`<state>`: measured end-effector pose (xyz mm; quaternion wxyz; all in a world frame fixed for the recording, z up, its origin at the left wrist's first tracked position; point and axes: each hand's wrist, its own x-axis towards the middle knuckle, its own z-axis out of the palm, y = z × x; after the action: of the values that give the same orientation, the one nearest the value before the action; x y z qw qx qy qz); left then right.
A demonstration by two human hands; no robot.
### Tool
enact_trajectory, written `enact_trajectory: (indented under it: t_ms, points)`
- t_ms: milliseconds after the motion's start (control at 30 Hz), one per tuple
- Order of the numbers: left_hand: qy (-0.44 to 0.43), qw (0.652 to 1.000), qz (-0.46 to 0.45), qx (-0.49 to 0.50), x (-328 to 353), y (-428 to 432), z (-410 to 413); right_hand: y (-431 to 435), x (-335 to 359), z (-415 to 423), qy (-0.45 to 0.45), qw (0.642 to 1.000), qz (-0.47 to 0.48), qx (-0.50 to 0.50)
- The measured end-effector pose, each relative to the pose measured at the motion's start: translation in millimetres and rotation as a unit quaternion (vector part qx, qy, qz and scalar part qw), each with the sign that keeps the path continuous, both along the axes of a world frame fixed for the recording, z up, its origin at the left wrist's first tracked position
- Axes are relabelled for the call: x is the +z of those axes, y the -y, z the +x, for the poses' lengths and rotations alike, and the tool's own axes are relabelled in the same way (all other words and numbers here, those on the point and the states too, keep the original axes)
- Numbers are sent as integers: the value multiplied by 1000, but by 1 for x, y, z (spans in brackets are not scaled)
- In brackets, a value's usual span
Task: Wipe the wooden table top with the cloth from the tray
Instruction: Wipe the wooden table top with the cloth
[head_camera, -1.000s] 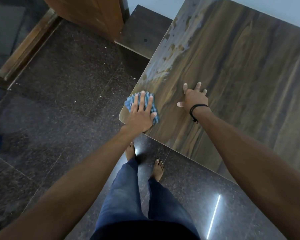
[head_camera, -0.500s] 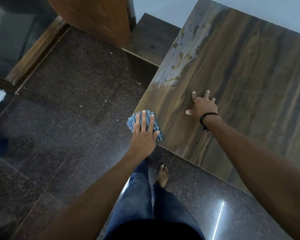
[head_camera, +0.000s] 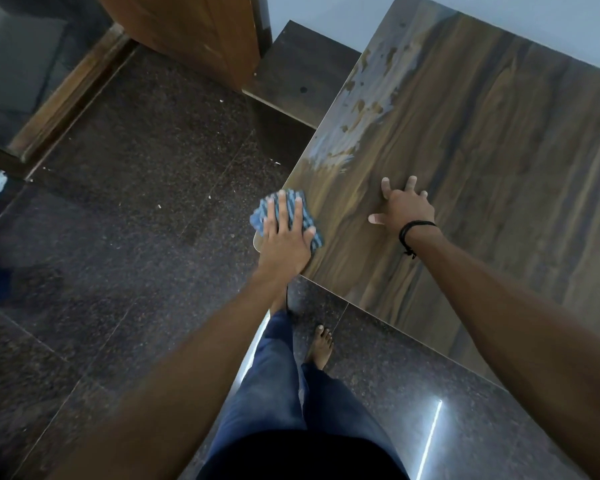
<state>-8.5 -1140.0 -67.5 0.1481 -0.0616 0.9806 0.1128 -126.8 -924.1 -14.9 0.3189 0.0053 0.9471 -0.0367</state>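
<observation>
A folded blue striped cloth (head_camera: 303, 211) lies on the near left corner of the wooden table top (head_camera: 482, 140). My left hand (head_camera: 286, 237) presses flat on the cloth with straight fingers, and part of the cloth hangs past the table edge. My right hand (head_camera: 404, 207) rests on the wood to the right of the cloth, fingers spread, a black band on its wrist. A wet, pale smear (head_camera: 357, 109) runs along the table's left edge farther away. No tray is in view.
Dark polished stone floor (head_camera: 136, 220) lies left of and below the table. A wooden door (head_camera: 194, 29) stands at the top left, with a dark step (head_camera: 302, 74) beside it. My legs and bare feet (head_camera: 321, 346) are by the table corner.
My left hand has kept the cloth at the near left corner, sliding it slightly along the table edge. My right hand stays planted on the wood. The view has shifted a little.
</observation>
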Motion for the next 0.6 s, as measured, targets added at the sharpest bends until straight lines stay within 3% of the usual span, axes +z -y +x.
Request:
enact_trajectory:
  t_ms: [167, 467, 600]
  points:
    - [-41, 999, -14, 24, -12, -4, 67, 0, 1, -1, 1, 1000, 3, 4]
    - [16, 997, 22, 67, 3, -13, -5, 1, 4, 1, -2, 1000, 3, 12]
    - [31, 996, 38, 70, 6, -11, 2, 0, 4, 5, -2, 1000, 4, 20]
